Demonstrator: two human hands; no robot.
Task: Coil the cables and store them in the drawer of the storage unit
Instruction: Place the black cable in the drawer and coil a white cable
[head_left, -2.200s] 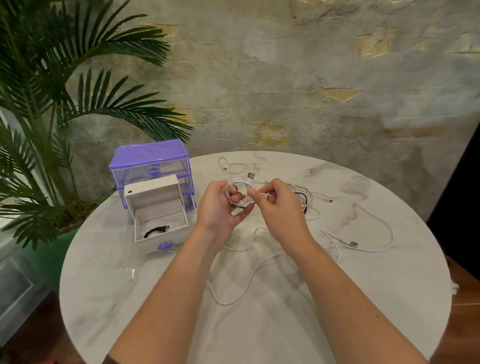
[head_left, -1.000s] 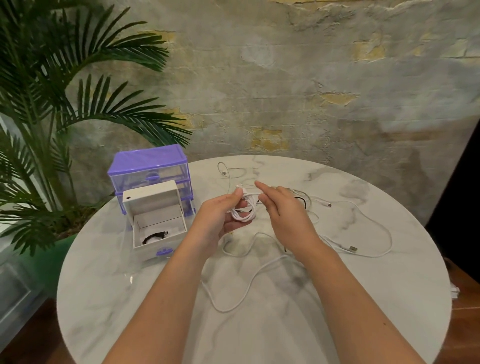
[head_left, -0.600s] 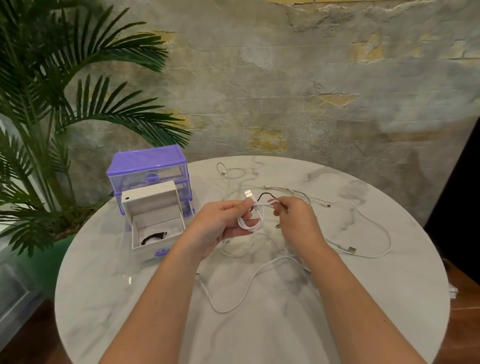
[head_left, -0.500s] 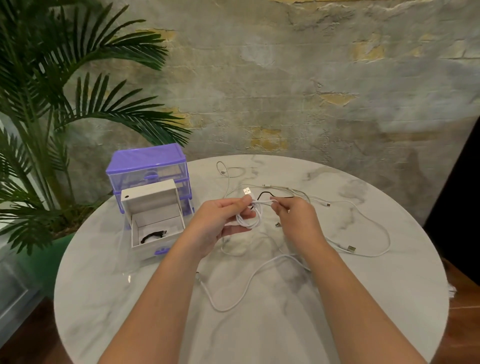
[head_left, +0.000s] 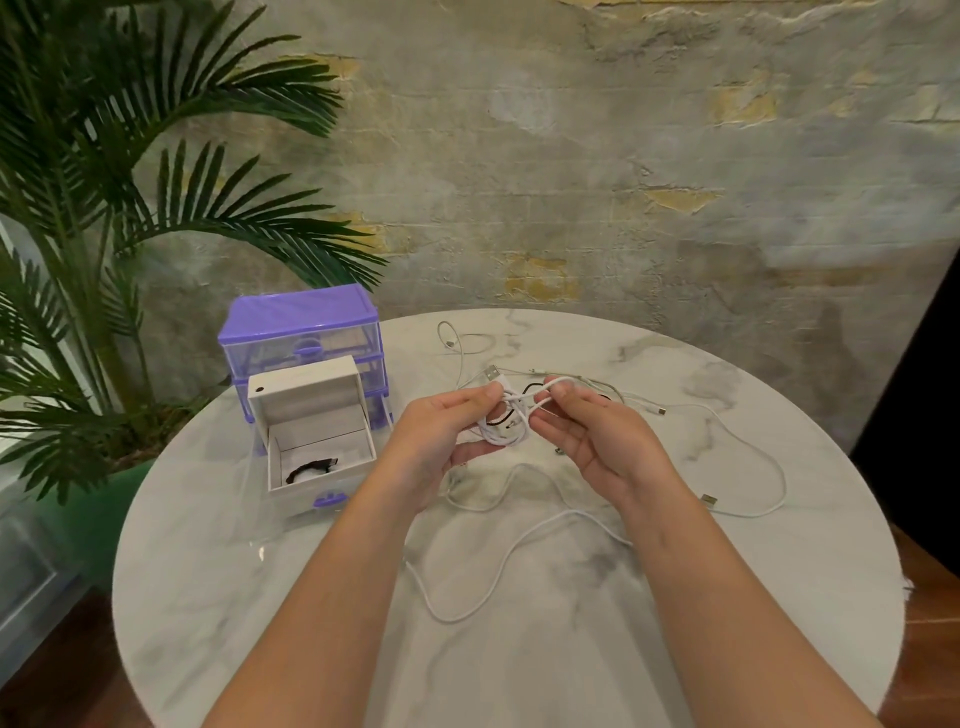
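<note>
Winding on, both hands (head_left: 519, 423) now hold a fatter white cable bundle (head_left: 506, 423); its loose tail on the round marble bench (head_left: 779, 597) grows shorter.

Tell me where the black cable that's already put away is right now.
In the head view, the black cable lies in the open drawer pulled out of the purple storage unit, left of the left hand.

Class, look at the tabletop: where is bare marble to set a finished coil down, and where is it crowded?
Bare: the near table edge left of the left hand, below the open drawer. Crowded: loose white cables behind and right of the right hand.
</note>
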